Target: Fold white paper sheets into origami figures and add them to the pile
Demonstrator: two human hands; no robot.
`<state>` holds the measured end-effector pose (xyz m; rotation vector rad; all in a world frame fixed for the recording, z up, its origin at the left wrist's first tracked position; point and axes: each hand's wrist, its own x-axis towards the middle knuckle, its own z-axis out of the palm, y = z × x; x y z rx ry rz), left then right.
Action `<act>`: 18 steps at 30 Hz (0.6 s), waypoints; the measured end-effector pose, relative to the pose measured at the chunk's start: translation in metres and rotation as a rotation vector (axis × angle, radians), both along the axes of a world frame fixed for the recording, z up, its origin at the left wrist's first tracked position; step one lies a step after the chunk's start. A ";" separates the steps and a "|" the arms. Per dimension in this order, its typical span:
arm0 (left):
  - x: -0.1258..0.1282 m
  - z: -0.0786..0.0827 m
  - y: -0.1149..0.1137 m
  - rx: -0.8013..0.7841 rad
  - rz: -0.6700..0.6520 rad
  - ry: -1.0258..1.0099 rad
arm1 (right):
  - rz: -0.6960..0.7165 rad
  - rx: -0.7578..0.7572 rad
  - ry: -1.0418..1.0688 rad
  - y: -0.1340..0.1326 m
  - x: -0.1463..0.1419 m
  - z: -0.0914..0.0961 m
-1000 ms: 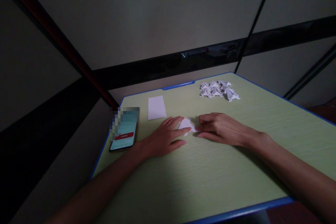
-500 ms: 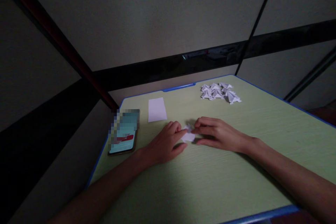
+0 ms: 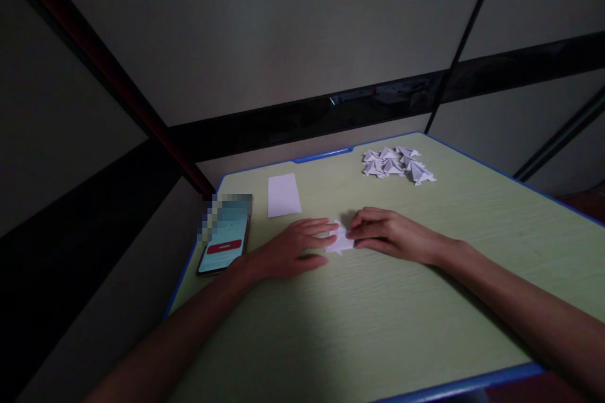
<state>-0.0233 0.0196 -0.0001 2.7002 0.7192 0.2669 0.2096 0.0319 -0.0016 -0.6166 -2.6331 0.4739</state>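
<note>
Left hand [image 3: 295, 250] has uncurled; right hand's [image 3: 385, 233] grip, folded paper's [image 3: 343, 242] axis unclear, tip nearward.

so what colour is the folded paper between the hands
White, looking faintly lilac in the dim light; the folded paper shows best in the head view.

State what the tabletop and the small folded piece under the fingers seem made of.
The folded piece: likely matte white paper, judging by its thin, pointed edges. The tabletop: perhaps low-sheen laminate, pale green with faint wood-like grain; its core is hidden.
</note>
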 end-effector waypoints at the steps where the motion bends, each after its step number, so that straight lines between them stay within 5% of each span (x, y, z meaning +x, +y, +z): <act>1: -0.001 0.000 0.001 -0.012 -0.009 0.007 | 0.006 0.001 -0.005 0.000 0.000 0.000; 9: 0.001 -0.002 0.001 -0.048 0.007 -0.039 | 0.003 0.042 -0.035 0.001 0.001 0.003; 18: 0.006 -0.002 -0.006 0.116 0.018 0.024 | 0.061 0.275 -0.106 -0.002 -0.002 0.000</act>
